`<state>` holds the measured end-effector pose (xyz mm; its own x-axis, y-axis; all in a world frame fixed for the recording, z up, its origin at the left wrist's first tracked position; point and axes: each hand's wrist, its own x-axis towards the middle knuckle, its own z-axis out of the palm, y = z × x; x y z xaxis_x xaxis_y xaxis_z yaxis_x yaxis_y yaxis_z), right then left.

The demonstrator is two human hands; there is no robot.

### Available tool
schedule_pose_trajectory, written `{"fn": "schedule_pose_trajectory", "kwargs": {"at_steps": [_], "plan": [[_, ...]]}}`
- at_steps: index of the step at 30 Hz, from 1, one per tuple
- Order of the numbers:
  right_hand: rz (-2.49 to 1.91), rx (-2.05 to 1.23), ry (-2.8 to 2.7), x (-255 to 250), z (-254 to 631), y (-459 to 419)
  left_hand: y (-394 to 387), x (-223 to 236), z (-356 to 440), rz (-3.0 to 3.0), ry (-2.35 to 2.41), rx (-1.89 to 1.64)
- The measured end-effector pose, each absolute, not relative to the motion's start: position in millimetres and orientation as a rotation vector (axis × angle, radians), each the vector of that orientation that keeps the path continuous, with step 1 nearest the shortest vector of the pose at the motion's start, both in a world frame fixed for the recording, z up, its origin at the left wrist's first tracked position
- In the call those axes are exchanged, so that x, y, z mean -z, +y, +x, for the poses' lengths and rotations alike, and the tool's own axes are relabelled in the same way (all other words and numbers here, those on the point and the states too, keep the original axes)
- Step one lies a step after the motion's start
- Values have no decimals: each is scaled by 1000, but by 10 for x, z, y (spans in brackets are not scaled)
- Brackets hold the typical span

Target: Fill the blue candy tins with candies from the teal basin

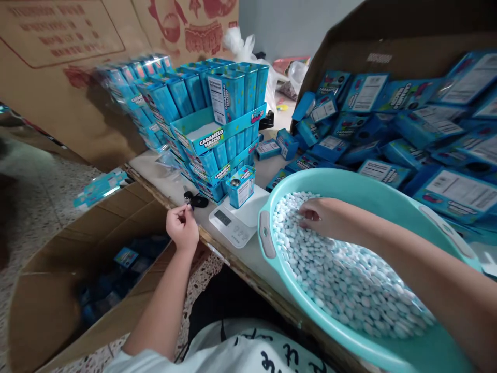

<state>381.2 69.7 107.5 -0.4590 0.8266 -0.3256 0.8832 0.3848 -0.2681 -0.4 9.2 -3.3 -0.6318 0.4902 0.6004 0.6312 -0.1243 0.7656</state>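
My right hand (316,215) reaches into a turquoise basin (330,181) with its fingers curled closed on some of the small white and pale blue candies (334,274). Over the table's front edge my left hand (182,228) is closed in a pinch; what it holds, if anything, I cannot make out. Just beyond its fingertips lie black keys (195,200). A white digital scale (233,228) carries an upright blue candy box (240,187) with a round metallic-looking thing at its open top.
Stacked display trays (217,137) of blue boxes stand behind the scale. At right, a big carton (361,57) holds many loose blue boxes (365,93). Below left, an open cardboard box (50,295) contains more blue boxes. Wrapped packs (134,98) stand at the back left.
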Motion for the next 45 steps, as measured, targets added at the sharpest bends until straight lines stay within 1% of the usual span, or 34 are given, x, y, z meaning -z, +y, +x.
{"fn": "schedule_pose_trajectory", "kwargs": {"at_steps": [10,14,17,22,25,27,32,37,40,43,45], "plan": [[1570,639,2438,-1171,3724,643,91,32,-22,-1326,-2022,1788],[1586,708,2430,-1200,3730,667,49,-65,10,-1450,-1984,1705],[1572,772,2446,-1218,3752,689,25,-267,145,-1579,-1879,1646],[1584,822,2479,-1197,3791,704,50,-835,610,-1892,-1612,1457],[1582,840,2513,-1168,3797,717,105,-1114,865,-2048,-1647,1248],[1594,843,2532,-1158,3795,722,141,-1204,959,-2097,-1746,1098],[1622,853,2547,-1174,3787,707,191,-1249,951,-1972,-1943,939],[1630,872,2544,-1159,3794,718,275,-1358,827,-2242,-2013,857],[1634,887,2534,-1131,3801,740,360,-1398,836,-2256,-2046,691],[1637,885,2538,-1127,3807,746,420,-1392,889,-2249,-1982,573],[1631,886,2547,-1137,3814,743,417,-1409,884,-2302,-1884,649]]}}
